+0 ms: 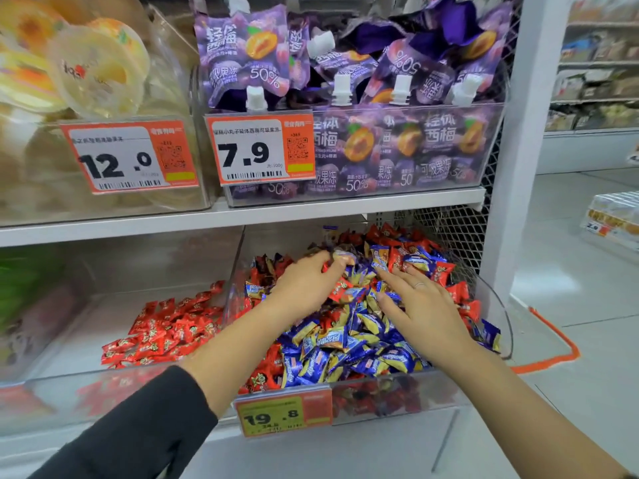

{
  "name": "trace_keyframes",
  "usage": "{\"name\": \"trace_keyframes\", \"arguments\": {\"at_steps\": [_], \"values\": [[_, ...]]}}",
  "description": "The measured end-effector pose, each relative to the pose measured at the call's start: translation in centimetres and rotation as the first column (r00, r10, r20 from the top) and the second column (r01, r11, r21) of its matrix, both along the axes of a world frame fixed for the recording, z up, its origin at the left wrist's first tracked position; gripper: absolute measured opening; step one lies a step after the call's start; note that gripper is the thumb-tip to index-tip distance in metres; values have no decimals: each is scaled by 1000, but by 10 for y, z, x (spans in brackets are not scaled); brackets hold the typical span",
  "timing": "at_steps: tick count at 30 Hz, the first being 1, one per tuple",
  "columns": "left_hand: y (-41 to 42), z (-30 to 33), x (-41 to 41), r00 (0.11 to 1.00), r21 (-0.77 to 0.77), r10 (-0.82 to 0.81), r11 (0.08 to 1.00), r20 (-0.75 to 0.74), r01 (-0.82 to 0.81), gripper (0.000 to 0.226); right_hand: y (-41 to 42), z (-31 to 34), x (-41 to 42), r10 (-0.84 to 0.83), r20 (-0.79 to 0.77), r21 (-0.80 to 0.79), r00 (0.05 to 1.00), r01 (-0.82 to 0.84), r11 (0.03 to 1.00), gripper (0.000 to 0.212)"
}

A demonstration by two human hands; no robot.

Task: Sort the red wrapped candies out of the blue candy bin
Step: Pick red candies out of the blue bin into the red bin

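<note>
I see my left hand [307,281] gripping candies in the mixed bin [498,305] (right hand [420,305] flat, open); next, I'd carry reds leftward.

Both arms reach fwd & slightly inward. Left hand [306,283] palm down, fingers curled at the tips, blurred, can't tell if pinching anything. Left forearm bare, black sleeve [138,426] pushed up near the elbow. Right hand [420,305] flat, palm down, fingers straight & spread, ring [419,284] on one finger; right forearm bare
</note>
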State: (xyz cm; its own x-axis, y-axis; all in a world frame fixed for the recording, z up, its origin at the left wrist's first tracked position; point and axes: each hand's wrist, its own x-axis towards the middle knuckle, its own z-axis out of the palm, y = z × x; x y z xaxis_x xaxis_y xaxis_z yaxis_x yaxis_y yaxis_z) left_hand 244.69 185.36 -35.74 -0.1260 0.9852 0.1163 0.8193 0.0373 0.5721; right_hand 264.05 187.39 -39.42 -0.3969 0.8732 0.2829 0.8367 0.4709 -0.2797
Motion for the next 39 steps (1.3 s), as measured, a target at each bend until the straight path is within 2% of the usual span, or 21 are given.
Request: {"name": "trace_keyframes", "arguments": {"at_steps": [3, 7, 9, 11, 14, 16, 18, 21, 22, 26, 28, 30, 31, 33, 35, 37, 39], "values": [[-19, -4, 8, 996, 65, -34, 997, -79, 39, 44, -4, 2, 0, -2, -25, 28, 1000, 2, 1000, 56], [-43, -7, 6, 960, 27, -107, 993, -258, 118, 65, -14, 10, -1, 1, -224, 50, 974, 10, 999, 56], [-53, -7, -2, 949, -28, -157, 987, -273, 155, 76, -21, 18, -1, 26, -325, 80, 945, 0, 997, 47], [-60, -4, -10, 947, -64, -215, 976, -238, 206, 80, -30, 24, -3, 68, -351, 109, 934, -31, 994, 32], [-69, -2, -21, 916, -45, -270, 962, -298, 269, 81, -42, 27, -17, 147, -300, 177, 942, -96, 979, 23], [-72, -2, -27, 922, -5, -270, 960, -276, 280, 81, -49, 26, -28, 201, -233, 189, 951, -159, 969, 29], [-71, -2, -31, 946, 25, -251, 965, -205, 261, 78, -54, 26, -37, 263, -147, 199, 954, -231, 952, 42], [-66, 1, -35, 985, 49, -172, 984, -3, 172, 59, -57, 21, -45, 297, 31, 181, 954, -298, 937, 61], [-65, 2, -35, 988, 64, -150, 987, 19, 149, 55, -57, 18, -46, 299, 88, 188, 950, -310, 932, 63], [-62, 0, -27, 984, 85, -143, 985, -103, 152, 56, -52, 13, -46, 265, 136, 302, 955, -295, 907, 44], [-60, -1, -22, 970, 68, -167, 981, -177, 182, 57, -50, 16, -45, 259, 148, 275, 954, -291, 916, 38], [-57, -3, -19, 950, 119, -149, 975, -275, 188, 52, -47, 20, -40, 253, 142, 209, 957, -278, 937, 41], [-56, -4, -20, 935, 150, -129, 971, -331, 187, 48, -47, 24, -38, 250, 91, 209, 964, -264, 942, 42], [-56, -7, -20, 901, 192, -86, 964, -425, 182, 39, -46, 31, -31, 215, -108, 197, 971, -191, 962, 38], [-57, -8, -20, 897, 235, -72, 953, -436, 191, 30, -43, 36, -24, 170, -318, 172, 933, -120, 978, 27], [-58, -6, -20, 944, 321, -62, 931, -325, 172, 20, -40, 41, -18, 80, -441, 121, 894, -29, 992, 18], [-61, 3, -20, 990, 354, -46, 931, -134, 91, 11, -34, 45, -14, -25, -528, 1, 849, 30, 1000, 16]]}}
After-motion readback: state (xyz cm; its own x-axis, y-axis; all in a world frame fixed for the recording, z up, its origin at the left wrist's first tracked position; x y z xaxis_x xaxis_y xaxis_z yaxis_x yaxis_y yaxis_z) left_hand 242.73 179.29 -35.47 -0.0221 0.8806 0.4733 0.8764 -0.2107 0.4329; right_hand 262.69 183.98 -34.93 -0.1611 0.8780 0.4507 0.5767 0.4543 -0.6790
